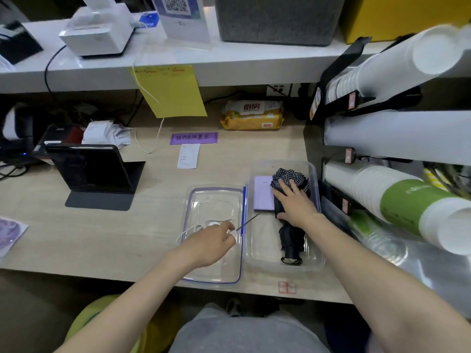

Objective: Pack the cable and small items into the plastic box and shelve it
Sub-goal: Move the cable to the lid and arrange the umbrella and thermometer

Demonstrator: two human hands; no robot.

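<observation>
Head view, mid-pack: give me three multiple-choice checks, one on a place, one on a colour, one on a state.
1. Where is the umbrella?
A. in the box
B. on the lid
C. on the upper shelf

2. What colour is the flat case beside the umbrella?
A. yellow
B. pale purple
C. green

3. What is the right hand doing?
A. hanging idle off the desk
B. lifting the lid
C. lying on the umbrella

Answers:
1. A, it lies inside the clear box walls.
2. B, the case is lilac.
3. C, the right hand rests on the umbrella while the left hand reaches at the white cable on the lid.
</observation>
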